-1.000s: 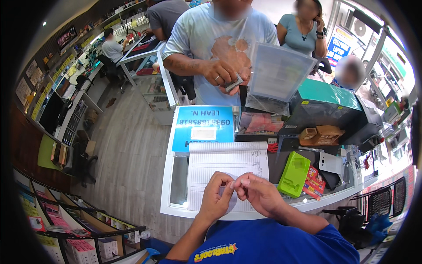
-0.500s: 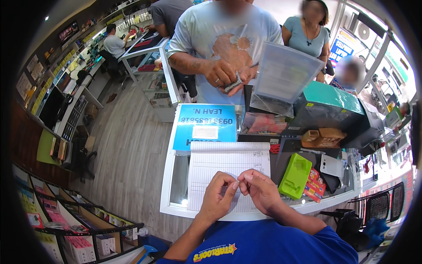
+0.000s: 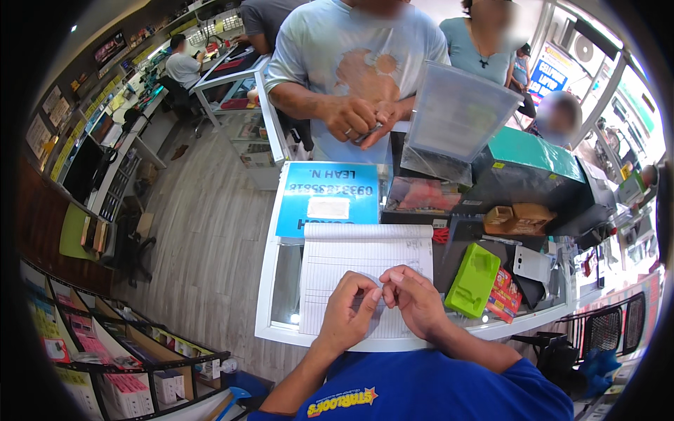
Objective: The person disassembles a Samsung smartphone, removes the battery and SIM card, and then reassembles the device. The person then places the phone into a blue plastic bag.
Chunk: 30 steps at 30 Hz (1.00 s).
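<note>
Above an open lined record book [image 3: 337,254] on the counter, my two hands meet at the fingertips. My left hand [image 3: 353,303] is closed, its thumb and forefinger pinched together. Beside it my right hand [image 3: 413,296] is curled too, thumb against forefinger, touching the left at the tips. Something tiny and pale may sit between the fingertips, too small to name. The book's pages are ruled, with some faint writing at the right edge. Across the counter a person in a pale printed T-shirt [image 3: 365,67] handles a small greyish thing [image 3: 366,132] with both hands.
Right of the book lie a green plastic tray [image 3: 474,281], a red packet [image 3: 504,295] and a white phone back cover [image 3: 531,264]. Behind them stand a wooden holder [image 3: 519,219], a teal-topped box [image 3: 537,161] and a clear sign stand [image 3: 460,112]. A blue sign [image 3: 326,196] lies left.
My hands stay almost still, fingertips together. The person opposite has shifted their hands slightly lower over the small greyish thing. The person in light blue behind has leaned left.
</note>
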{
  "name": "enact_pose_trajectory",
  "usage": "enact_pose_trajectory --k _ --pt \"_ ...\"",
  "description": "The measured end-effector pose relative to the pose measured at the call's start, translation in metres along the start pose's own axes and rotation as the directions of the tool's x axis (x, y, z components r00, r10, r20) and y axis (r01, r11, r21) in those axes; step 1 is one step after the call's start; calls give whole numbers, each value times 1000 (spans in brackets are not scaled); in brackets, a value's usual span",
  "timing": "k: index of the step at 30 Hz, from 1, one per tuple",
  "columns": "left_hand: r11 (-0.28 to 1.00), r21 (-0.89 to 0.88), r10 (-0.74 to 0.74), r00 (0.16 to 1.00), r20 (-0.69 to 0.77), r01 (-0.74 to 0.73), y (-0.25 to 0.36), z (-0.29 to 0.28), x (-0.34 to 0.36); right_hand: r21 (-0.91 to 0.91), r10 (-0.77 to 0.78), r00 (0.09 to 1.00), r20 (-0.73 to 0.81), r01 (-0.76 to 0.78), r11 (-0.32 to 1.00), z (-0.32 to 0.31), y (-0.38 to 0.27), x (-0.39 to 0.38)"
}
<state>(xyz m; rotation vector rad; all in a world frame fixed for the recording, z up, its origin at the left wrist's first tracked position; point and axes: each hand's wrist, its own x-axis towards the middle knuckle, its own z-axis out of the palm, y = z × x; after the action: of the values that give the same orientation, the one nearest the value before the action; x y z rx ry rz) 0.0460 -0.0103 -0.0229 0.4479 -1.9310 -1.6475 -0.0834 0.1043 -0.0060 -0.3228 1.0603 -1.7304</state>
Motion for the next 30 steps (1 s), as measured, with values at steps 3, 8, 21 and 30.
enact_pose_trajectory --k 3,8,21,30 --pt "1000 19 23 1000 -20 -23 -4 0 -1 2 6 1000 25 -6 1000 0 1 0" --pt "999 -32 38 999 -26 -39 -10 4 -1 -52 -7 999 37 9 999 -4 6 2" --pt "997 -82 9 999 -36 -12 -14 4 -3 -75 -19 997 76 25 997 -4 7 2" --pt "997 -63 36 998 -45 -39 -11 4 -1 -51 -16 998 62 19 999 -4 7 1"
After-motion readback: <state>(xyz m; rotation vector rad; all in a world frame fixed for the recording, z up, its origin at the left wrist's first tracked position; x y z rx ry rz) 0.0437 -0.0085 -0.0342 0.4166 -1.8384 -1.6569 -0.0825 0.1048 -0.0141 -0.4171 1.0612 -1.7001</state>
